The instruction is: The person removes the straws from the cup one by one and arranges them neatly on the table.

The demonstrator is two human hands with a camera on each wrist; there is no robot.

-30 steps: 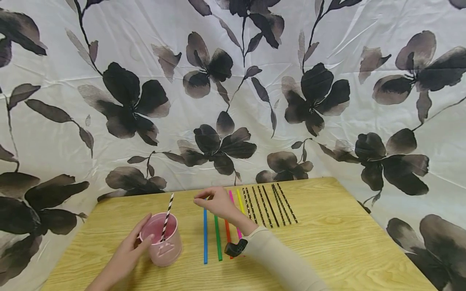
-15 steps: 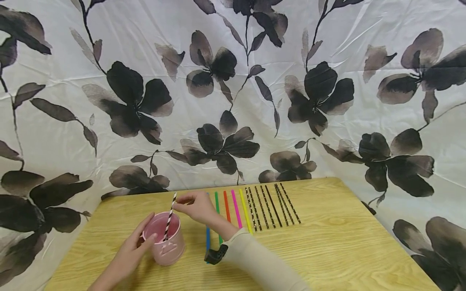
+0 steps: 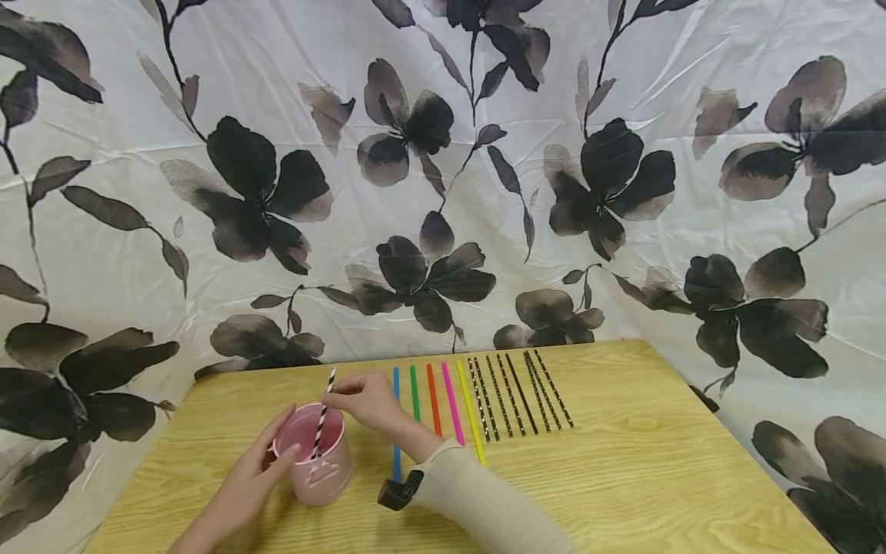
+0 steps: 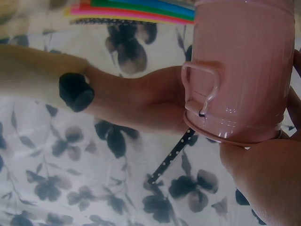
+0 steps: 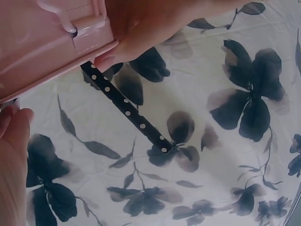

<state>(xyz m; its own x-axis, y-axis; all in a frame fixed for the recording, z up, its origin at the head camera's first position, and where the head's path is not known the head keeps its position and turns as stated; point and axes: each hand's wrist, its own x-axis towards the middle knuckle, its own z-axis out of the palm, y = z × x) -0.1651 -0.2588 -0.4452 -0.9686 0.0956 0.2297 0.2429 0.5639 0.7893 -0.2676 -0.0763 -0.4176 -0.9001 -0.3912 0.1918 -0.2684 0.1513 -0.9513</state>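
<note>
A small pink pail (image 3: 320,483) stands upright on the table's left half. My left hand (image 3: 244,478) grips it from the left, thumb at the rim. One black-and-white straw (image 3: 320,435) stands in the pail with its top above the rim; close up in the right wrist view, the straw (image 5: 126,108) shows white dots. At the pail's far right rim is my right hand (image 3: 374,404), thumb and finger drawn together. In the head view its fingertips overlap the straw, but the right wrist view shows these fingertips (image 5: 21,120) lower, by the rim. Whether they pinch anything is unclear.
Right of the pail lie several coloured straws in a row, from a blue straw (image 3: 397,462) to a yellow straw (image 3: 471,408). Beyond them lie several dark straws, among them a plain black straw (image 3: 521,392). A floral cloth (image 3: 443,192) hangs behind the wooden table (image 3: 623,462).
My right hand has moved left from above the blue straw to the pail's rim, dipping slightly at the end. My left hand keeps its grip on the pail.
</note>
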